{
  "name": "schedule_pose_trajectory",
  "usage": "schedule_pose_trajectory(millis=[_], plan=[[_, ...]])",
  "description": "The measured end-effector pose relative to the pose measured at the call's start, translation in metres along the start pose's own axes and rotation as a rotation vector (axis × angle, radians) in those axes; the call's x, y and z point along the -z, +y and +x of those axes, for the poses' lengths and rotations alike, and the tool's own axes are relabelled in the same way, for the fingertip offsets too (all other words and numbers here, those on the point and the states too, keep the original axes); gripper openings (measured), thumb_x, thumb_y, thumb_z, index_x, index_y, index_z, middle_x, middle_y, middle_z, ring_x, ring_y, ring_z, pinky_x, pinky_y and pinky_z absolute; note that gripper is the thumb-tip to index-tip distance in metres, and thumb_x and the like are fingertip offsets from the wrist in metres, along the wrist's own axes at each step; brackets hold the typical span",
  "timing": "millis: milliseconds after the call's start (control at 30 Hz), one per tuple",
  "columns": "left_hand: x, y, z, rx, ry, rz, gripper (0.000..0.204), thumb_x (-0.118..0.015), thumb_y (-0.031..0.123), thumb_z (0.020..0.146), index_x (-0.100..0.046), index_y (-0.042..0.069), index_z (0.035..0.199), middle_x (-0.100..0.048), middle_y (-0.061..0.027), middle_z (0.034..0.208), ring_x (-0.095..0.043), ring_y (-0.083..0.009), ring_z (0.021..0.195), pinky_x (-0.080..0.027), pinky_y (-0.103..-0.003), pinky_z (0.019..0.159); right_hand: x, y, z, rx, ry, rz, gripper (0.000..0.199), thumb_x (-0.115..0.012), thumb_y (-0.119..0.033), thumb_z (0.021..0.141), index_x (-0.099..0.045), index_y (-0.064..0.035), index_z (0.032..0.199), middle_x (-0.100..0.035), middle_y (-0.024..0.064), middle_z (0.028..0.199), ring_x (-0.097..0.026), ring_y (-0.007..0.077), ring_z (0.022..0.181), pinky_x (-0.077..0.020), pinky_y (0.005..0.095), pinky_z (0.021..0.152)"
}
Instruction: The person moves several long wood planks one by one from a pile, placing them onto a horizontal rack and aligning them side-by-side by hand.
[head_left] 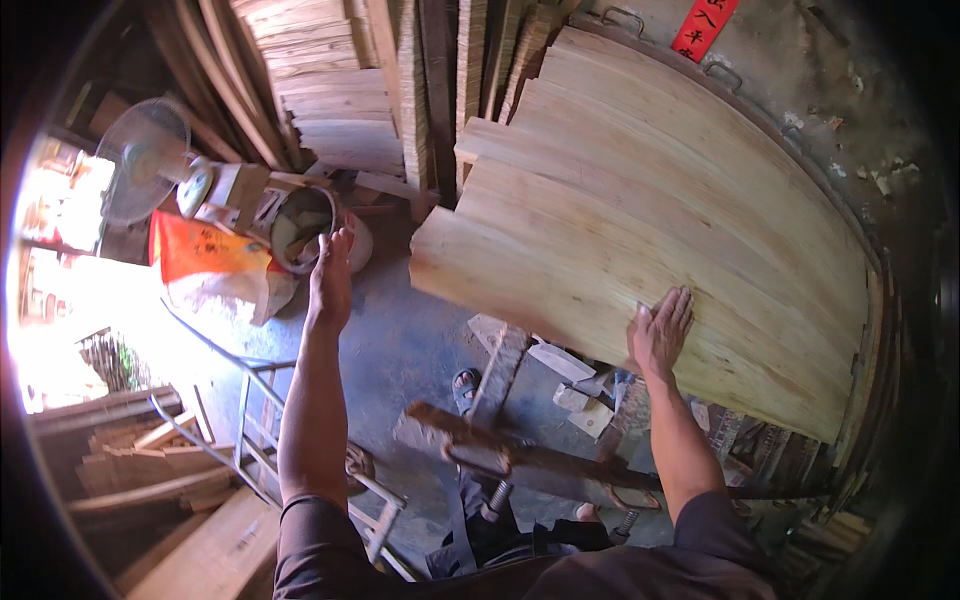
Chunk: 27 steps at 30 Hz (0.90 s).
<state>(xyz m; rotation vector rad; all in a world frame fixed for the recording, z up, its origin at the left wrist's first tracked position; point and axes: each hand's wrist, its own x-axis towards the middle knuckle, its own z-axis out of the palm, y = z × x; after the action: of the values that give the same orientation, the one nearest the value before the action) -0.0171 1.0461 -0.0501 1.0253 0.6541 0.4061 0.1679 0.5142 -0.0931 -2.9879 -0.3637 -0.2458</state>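
Observation:
A broad, pale wooden panel of several boards laid edge to edge point(640, 230), with stepped ends on its left, fills the middle and right. My right hand point(662, 332) lies on its near part, fingers stretched out flat over the wood. Off to the left, my left hand point(332, 275) is held out in the air with its fingers straight, apart from the panel. Beyond its fingertips, in the picture, stands a bucket point(305, 222) with pieces inside that I cannot make out. Neither hand holds anything.
A rough wooden trestle with metal clamps point(520, 455) stands just before my legs. To the left are a fan point(145, 160), an orange-red sack point(215, 255) and a metal-tube frame point(245, 410). Boards point(340, 90) lean at the back; wood offcuts point(575, 375) litter the floor.

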Motion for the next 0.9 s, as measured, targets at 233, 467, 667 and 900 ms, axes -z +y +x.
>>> schedule_pose_trajectory(millis=[233,467,667,900], plan=[[-0.088,0.011,0.226,0.123,-0.121,0.179,0.095,-0.025,0.071,0.098,-0.009,-0.002,0.158,-0.007,-0.0124,0.168,-0.002,-0.022,0.155,0.002,-0.04,0.123,0.006,-0.006,0.01,-0.028,-0.085,-0.03,0.078,-0.049,-0.04,0.097,-0.023,0.0104,0.15,-0.023,0.0312,0.158,-0.02,0.048,0.147,-0.0148,0.0562,0.12],[-0.2,-0.07,0.323,-0.043,-0.351,0.694,0.077,-0.041,0.072,0.096,-0.054,0.003,0.13,-0.058,-0.0098,0.119,-0.053,-0.0213,0.109,-0.038,-0.036,0.103,0.01,-0.022,0.029,0.053,-0.067,0.029,0.076,-0.039,-0.044,0.102,-0.022,0.0106,0.151,-0.023,0.0331,0.157,-0.023,0.0507,0.145,-0.0181,0.0589,0.118],[-0.238,-0.085,0.313,0.316,-0.322,0.339,0.084,-0.042,0.07,0.097,-0.042,0.003,0.149,-0.045,-0.0141,0.148,-0.037,-0.0247,0.14,-0.028,-0.04,0.116,0.007,-0.025,0.031,0.003,-0.077,0.016,0.075,-0.039,-0.043,0.102,-0.022,0.0101,0.152,-0.024,0.0331,0.156,-0.024,0.0512,0.145,-0.0185,0.0598,0.117],[-0.225,-0.135,0.347,0.243,-0.476,0.447,0.057,-0.042,0.052,0.104,-0.057,0.005,0.133,-0.062,-0.0083,0.126,-0.054,-0.0217,0.119,-0.041,-0.04,0.103,0.006,0.0,0.032,-0.02,-0.07,0.128,0.085,-0.062,-0.025,0.08,-0.027,0.0164,0.145,-0.029,0.0391,0.15,-0.03,0.0561,0.139,-0.0226,0.0609,0.117]])
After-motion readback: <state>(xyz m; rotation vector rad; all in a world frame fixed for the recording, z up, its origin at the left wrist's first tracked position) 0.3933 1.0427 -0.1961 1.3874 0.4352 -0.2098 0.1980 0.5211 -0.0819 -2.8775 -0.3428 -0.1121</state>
